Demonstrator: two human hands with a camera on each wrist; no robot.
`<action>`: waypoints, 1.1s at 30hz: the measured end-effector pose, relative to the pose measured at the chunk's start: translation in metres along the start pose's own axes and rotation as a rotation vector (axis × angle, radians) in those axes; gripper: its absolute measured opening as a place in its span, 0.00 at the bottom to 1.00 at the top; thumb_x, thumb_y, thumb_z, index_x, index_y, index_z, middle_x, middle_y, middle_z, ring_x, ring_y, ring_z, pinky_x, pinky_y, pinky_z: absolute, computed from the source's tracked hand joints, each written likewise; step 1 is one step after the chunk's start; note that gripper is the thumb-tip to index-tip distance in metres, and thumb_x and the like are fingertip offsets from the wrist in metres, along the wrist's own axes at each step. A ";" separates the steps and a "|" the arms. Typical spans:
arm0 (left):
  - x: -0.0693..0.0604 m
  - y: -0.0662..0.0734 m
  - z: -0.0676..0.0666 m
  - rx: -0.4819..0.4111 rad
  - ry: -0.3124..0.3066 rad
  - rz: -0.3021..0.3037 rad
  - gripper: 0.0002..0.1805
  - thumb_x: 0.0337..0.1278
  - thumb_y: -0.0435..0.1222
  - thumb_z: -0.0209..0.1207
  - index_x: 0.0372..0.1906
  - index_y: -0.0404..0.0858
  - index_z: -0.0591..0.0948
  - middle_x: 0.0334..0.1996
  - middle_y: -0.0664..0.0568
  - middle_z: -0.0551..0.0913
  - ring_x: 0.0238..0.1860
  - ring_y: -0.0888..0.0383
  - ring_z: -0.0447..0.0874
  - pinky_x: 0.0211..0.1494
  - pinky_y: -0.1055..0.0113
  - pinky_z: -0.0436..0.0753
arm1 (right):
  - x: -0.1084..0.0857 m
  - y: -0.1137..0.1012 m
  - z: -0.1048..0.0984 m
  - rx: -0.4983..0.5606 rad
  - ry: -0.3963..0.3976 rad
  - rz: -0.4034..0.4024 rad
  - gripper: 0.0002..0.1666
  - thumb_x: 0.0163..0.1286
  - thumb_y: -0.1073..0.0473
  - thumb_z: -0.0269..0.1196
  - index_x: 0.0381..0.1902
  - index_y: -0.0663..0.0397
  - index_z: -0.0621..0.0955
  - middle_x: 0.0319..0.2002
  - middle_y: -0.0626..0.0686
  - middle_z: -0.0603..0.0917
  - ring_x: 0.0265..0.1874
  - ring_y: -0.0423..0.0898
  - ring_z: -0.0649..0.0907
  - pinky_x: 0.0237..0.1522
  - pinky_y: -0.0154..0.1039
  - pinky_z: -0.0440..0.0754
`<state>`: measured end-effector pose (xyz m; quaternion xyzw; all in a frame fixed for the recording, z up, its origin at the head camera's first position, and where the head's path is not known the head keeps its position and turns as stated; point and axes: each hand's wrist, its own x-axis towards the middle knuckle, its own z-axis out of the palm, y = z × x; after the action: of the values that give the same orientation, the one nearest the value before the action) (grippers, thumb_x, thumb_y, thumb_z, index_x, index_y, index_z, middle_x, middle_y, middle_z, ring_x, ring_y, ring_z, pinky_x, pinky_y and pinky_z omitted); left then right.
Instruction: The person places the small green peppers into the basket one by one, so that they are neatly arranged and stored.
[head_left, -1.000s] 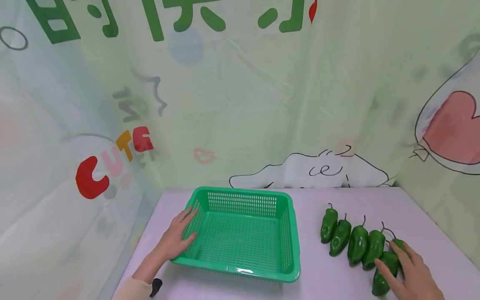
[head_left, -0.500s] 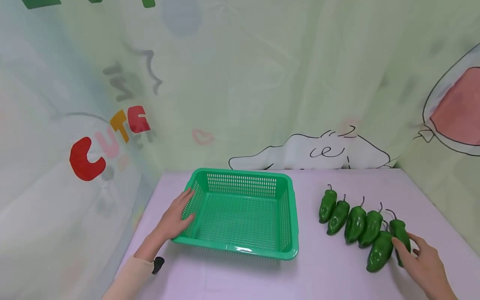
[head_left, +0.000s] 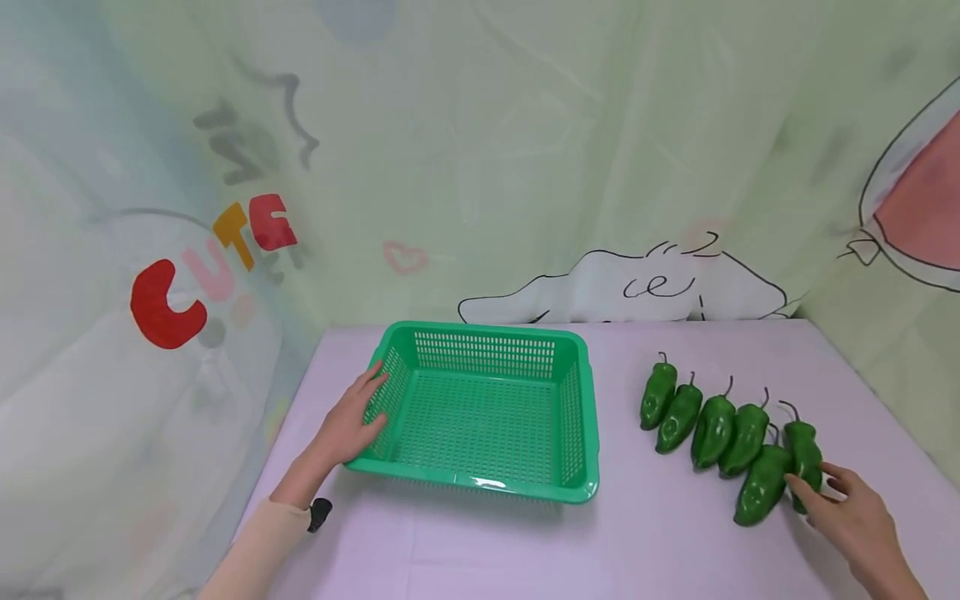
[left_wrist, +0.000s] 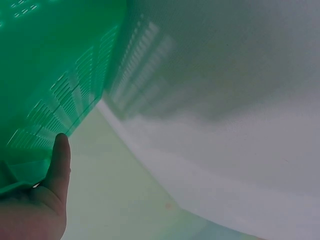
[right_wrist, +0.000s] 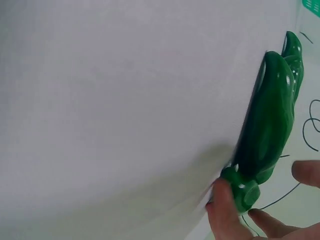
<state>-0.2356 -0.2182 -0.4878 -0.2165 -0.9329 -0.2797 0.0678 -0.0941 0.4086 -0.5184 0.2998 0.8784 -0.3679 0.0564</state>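
My left hand [head_left: 352, 423] rests on the left rim of a green plastic basket [head_left: 480, 482], fingers fairly straight. In the left wrist view, one straight finger [left_wrist: 61, 165] touches the basket's slatted wall [left_wrist: 65, 100]. Several glossy green peppers with thin stems lie in a slanting row at the right. My right hand [head_left: 855, 508] is at the nearest end of that row. Its thumb and fingers pinch the lower part of the rightmost green pepper [head_left: 804, 450]. In the right wrist view that pepper's tip [right_wrist: 242, 190] sits between thumb and fingers. Beside it lies another green pepper [head_left: 763, 487].
The farthest pepper [head_left: 658, 396] lies right of the basket, with a strip of pale tabletop [head_left: 618, 400] between them. A printed curtain [head_left: 465, 167] closes off the back and sides. A black strap [head_left: 320, 514] is on my left wrist.
The view has tipped downward. My right hand has moved from over the nearest peppers to the right side of the rightmost one and now pinches it. My left hand stays on the basket rim.
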 end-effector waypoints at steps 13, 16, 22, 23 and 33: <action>0.000 -0.004 -0.001 -0.085 -0.018 -0.018 0.37 0.52 0.28 0.55 0.70 0.25 0.64 0.76 0.40 0.54 0.73 0.38 0.56 0.65 0.39 0.66 | 0.001 0.001 0.003 -0.012 0.078 -0.135 0.47 0.71 0.49 0.59 0.69 0.81 0.56 0.58 0.86 0.63 0.39 0.66 0.85 0.23 0.34 0.80; 0.000 -0.005 -0.001 -0.103 -0.013 -0.034 0.37 0.51 0.27 0.55 0.71 0.25 0.64 0.77 0.38 0.51 0.74 0.37 0.54 0.65 0.39 0.65 | 0.002 0.004 0.005 -0.022 0.118 -0.161 0.43 0.69 0.52 0.61 0.67 0.81 0.59 0.56 0.86 0.65 0.49 0.75 0.78 0.22 0.33 0.79; 0.000 -0.003 -0.003 -0.114 -0.003 -0.066 0.37 0.51 0.26 0.55 0.71 0.25 0.63 0.77 0.36 0.49 0.74 0.35 0.52 0.65 0.37 0.63 | 0.002 0.007 0.005 -0.008 0.190 -0.258 0.36 0.66 0.60 0.64 0.62 0.82 0.65 0.53 0.86 0.69 0.26 0.38 0.83 0.20 0.28 0.76; 0.000 -0.002 -0.003 -0.115 -0.003 -0.068 0.37 0.51 0.26 0.54 0.71 0.24 0.63 0.77 0.36 0.49 0.74 0.35 0.52 0.66 0.37 0.63 | 0.002 0.007 0.005 -0.004 0.207 -0.270 0.35 0.65 0.61 0.64 0.61 0.82 0.66 0.53 0.85 0.71 0.22 0.28 0.77 0.20 0.28 0.75; -0.001 0.000 -0.002 -0.124 0.000 -0.060 0.38 0.49 0.22 0.51 0.71 0.24 0.63 0.77 0.37 0.50 0.74 0.36 0.52 0.63 0.39 0.67 | 0.006 0.005 0.004 0.007 0.246 -0.159 0.34 0.63 0.63 0.64 0.58 0.82 0.67 0.50 0.84 0.74 0.18 0.32 0.77 0.18 0.30 0.75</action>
<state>-0.2343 -0.2198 -0.4862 -0.1922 -0.9199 -0.3387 0.0458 -0.0966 0.4115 -0.5256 0.2722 0.8984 -0.3346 -0.0820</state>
